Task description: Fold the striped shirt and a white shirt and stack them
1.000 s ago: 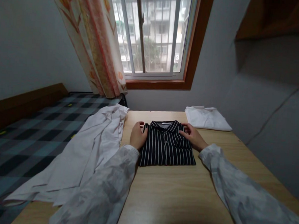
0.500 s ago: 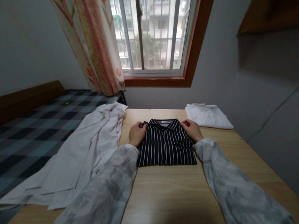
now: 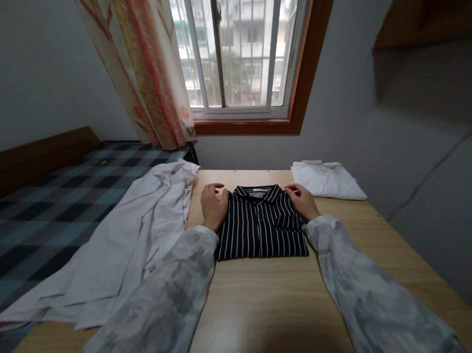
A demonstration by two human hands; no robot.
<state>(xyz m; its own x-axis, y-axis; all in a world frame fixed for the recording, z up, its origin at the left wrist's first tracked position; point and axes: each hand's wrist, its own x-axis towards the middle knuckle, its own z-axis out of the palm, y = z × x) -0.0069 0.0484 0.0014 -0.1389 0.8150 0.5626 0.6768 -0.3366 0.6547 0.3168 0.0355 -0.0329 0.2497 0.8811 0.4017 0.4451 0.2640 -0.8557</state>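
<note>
A folded black shirt with white stripes (image 3: 260, 228) lies flat on the wooden table, its collar toward the window. At its left edge is my left hand (image 3: 213, 207), with thumb and fingers apart and nothing held. My right hand (image 3: 303, 203) rests by the shirt's upper right shoulder. Its fingers are loosely bent with a small gap between them, and the fingertips are at or just over the cloth.
A white shirt (image 3: 126, 233) lies spread along the left, partly over the checked bed (image 3: 29, 212). Folded white clothing (image 3: 327, 181) sits at the table's (image 3: 275, 312) far right corner. Beyond the table are a wall and a window (image 3: 236, 48) with a flowered curtain (image 3: 142, 75).
My left hand has let go of the shirt's left shoulder, its fingers spreading and moving slightly left. My right hand's fingers have loosened at the right shoulder. The shirt stays in place.
</note>
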